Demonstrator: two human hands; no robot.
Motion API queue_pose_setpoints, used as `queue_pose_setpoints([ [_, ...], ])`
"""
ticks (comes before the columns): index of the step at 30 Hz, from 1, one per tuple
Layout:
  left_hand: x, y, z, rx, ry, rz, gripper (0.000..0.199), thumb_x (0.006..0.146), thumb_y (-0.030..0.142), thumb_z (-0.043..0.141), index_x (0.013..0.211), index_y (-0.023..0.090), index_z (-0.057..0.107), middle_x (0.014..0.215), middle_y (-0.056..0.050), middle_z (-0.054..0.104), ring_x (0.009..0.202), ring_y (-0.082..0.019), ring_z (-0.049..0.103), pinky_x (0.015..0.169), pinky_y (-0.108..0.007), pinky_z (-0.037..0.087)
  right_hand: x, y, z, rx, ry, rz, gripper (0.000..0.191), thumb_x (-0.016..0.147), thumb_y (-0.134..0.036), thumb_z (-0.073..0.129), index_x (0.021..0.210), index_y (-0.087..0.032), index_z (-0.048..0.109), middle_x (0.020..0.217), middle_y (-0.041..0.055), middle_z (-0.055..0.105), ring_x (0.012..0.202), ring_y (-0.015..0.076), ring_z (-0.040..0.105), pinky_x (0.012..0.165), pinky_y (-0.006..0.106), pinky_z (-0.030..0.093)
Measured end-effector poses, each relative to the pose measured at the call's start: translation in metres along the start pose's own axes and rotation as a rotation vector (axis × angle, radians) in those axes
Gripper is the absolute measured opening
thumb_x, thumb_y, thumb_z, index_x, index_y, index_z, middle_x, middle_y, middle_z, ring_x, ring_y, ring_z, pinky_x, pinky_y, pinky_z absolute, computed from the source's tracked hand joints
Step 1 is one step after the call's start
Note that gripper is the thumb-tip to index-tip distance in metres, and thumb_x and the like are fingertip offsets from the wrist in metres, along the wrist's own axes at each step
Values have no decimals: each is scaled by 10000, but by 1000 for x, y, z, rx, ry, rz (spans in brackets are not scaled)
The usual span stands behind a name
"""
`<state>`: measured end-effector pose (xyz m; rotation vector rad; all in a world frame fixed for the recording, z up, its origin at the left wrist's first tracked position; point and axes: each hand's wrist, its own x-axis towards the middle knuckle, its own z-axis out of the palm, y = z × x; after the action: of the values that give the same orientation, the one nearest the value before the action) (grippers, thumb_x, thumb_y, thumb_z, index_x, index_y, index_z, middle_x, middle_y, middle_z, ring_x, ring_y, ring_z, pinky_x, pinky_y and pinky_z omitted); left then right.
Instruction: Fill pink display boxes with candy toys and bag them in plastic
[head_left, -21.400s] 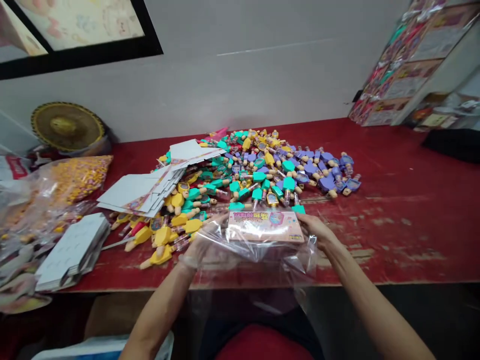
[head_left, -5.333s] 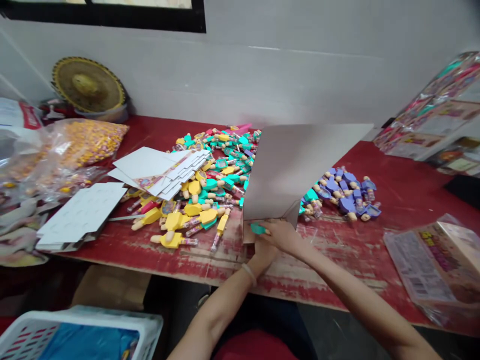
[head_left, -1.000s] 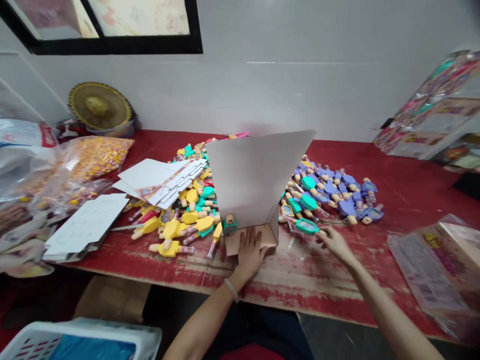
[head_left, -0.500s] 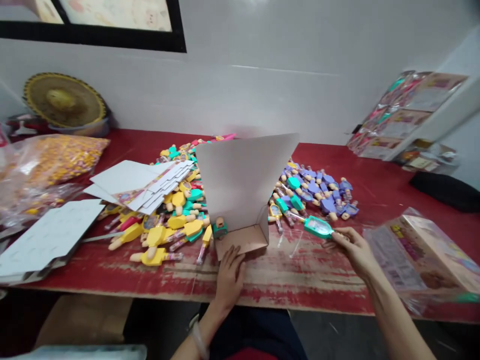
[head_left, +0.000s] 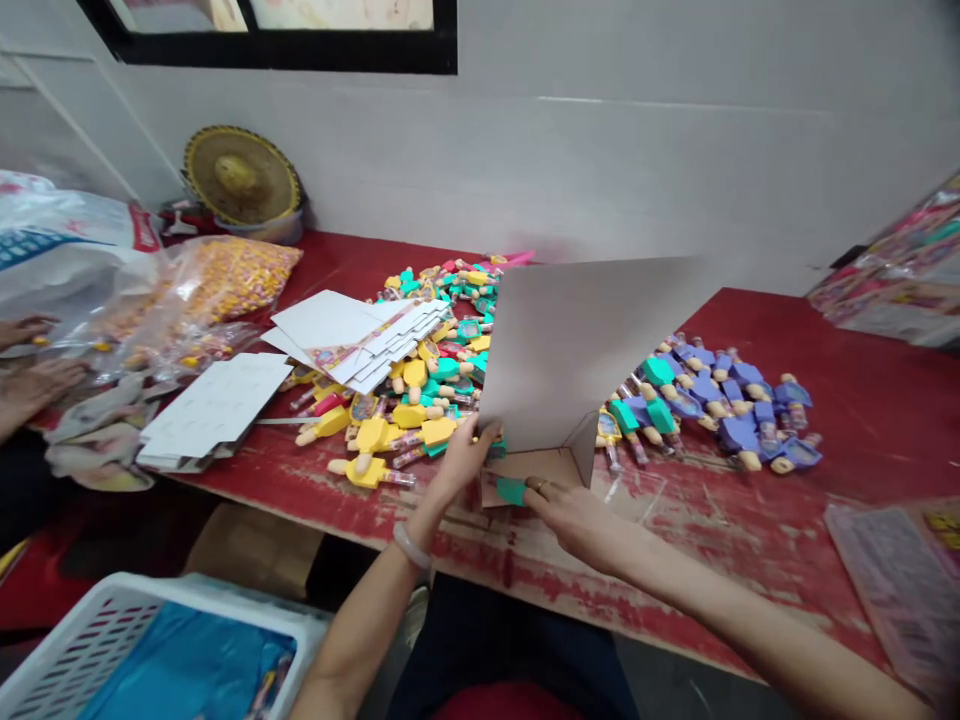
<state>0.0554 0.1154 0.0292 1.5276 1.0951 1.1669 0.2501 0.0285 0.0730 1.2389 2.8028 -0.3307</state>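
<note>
Just one teal-capped toy point(head_left: 511, 491) is being seen in the cardboard display box point(head_left: 577, 350), propped open on the red surface point(head_left: 847, 400), with loose toy heaps point(head_left: 412, 415) left on both sides. It's being touched by the right hand point(head_left: 570, 522), grip unclear, not held out like a moment ago, while the box's side is being gripped by the left hand point(head_left: 459, 462).

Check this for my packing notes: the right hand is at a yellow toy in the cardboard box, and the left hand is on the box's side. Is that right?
Not quite. The head view shows that the toy at the right hand in the cardboard box is teal, not yellow. The left hand is on the box's side, as you said.
</note>
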Motion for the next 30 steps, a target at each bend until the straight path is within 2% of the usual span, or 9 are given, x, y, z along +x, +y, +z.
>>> queue_pose_setpoints([
  [7,-7,-6,7,-125,-46,-15,380,922,463,581,1149,163,632,1126,-79,723,1095,-229,636,988,-349,498,47,1,-32,-143,20,-11,415,836,19,530,1222,-116,597,1181,188,667,979,281,690,766,326,504],
  [11,-8,-4,8,-136,-45,-37,372,931,471,573,1135,165,627,1179,-87,708,1130,-229,625,999,-341,488,44,23,-39,-117,-73,-28,311,885,-1,500,1136,-141,620,1061,143,700,885,268,706,674,302,490],
  [14,-7,-4,10,-127,-64,-55,411,921,478,580,1181,162,619,1183,-90,705,1135,-230,622,989,-340,491,39,25,-34,-127,-69,-18,326,901,-21,476,1175,-143,603,1039,149,697,858,275,706,668,315,498],
  [17,-4,-2,8,-171,-41,-54,443,889,475,609,1198,159,634,1189,-93,708,1180,-242,606,1034,-364,471,48,6,-21,-106,63,1,477,898,-16,440,1365,-101,482,1114,220,673,864,273,700,705,339,509],
  [21,0,-1,2,-180,-43,-138,486,826,522,667,1139,151,666,1175,-98,717,1131,-259,631,1037,-407,474,47,0,4,280,218,159,491,911,-99,484,1396,-153,429,1166,170,674,870,223,693,728,301,512],
  [24,-1,-4,1,-130,-16,-170,498,823,556,673,1128,162,666,1134,-83,726,1094,-261,640,1014,-411,481,16,53,12,484,506,521,344,944,-239,512,1279,-165,491,1081,110,693,871,200,681,757,281,500],
  [27,-8,-4,6,-124,37,-158,494,834,564,654,1129,168,654,1126,-79,721,1074,-256,640,993,-400,489,-21,142,3,307,827,1001,334,965,-383,499,1209,-155,517,1126,146,668,961,233,654,831,330,478],
  [28,-10,-3,8,-117,53,-153,487,838,563,646,1122,167,651,1124,-82,719,1079,-257,638,990,-397,490,-29,172,-2,287,843,1058,405,948,-412,529,1243,-136,502,1210,199,632,1043,269,630,853,364,470],
  [30,-15,2,13,-96,70,-157,468,844,555,635,1102,164,643,1111,-89,713,1079,-260,636,987,-397,489,-38,220,-8,288,821,1101,431,847,-406,664,1145,-114,555,1137,243,645,1030,305,622,837,404,460],
])
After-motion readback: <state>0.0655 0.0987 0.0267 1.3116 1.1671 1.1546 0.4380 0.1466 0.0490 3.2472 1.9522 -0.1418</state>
